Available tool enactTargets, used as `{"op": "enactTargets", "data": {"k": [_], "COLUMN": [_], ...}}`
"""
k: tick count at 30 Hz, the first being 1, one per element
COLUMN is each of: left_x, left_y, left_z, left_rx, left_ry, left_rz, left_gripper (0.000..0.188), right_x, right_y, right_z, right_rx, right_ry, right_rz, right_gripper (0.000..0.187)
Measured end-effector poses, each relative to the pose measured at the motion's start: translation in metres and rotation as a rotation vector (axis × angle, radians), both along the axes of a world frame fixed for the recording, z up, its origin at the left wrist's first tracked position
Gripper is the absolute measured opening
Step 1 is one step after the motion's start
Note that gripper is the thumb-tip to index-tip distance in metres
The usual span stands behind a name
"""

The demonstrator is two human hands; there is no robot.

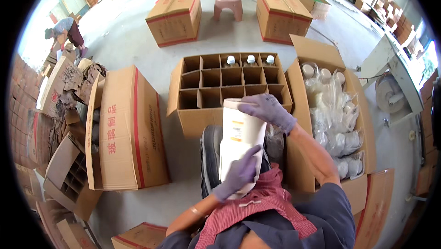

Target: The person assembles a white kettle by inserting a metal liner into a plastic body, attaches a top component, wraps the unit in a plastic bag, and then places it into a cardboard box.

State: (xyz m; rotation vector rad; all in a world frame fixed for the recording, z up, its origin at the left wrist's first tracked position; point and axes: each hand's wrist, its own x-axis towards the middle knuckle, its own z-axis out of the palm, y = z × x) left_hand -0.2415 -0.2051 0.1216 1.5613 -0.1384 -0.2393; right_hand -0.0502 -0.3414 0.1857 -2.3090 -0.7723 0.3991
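Note:
Both my hands wear thin purple-grey gloves. Above my lap they hold a white cardboard box (232, 145), standing tall, with a small orange-striped label on its front. My right hand (270, 110) is closed over its upper right edge. Lower down, my left hand (238, 172) lies against its front and right side, fingers closed round it; some fingers are hidden. Just beyond stands an open carton (202, 119) split by cardboard dividers. Three white-capped bottles (251, 60) stand in its far right compartments, while the other compartments I can see into hold no bottles.
To my right, an open carton (297, 125) holds several plastic-wrapped glass pieces (333, 106). A large carton (133, 129) stands at my left. Two closed cartons flank a pink stool (228, 6) ahead. Torn cardboard (76, 81) is piled far left, where another person (68, 33) bends over.

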Motion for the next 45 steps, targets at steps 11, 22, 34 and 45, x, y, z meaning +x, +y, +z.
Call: {"op": "enactTargets", "data": {"k": [11,22,34,45], "left_x": [0.002,0.023,0.162,0.196], "left_y": [0.037,0.092,0.134,0.059], "left_z": [0.006,-0.011,-0.12,-0.016], "left_rx": [-0.314,-0.183,-0.701,0.177], "left_ry": [0.197,0.307,0.521,-0.477], "left_rz": [-0.001,0.331,0.197,0.067], "left_gripper": [0.036,0.047,0.032,0.035], "right_x": [0.002,0.029,0.022,0.069], "right_y": [-0.022,-0.019,-0.076,-0.035], "right_z": [-0.014,-0.012,-0.233,-0.013], "right_rx": [0.467,0.403,-0.002,0.755], "right_ry": [0.081,0.062,0.466,0.575], "right_rz": [0.055,-0.161,-0.238,0.055], "right_gripper": [0.052,0.048,0.025,0.02]}}
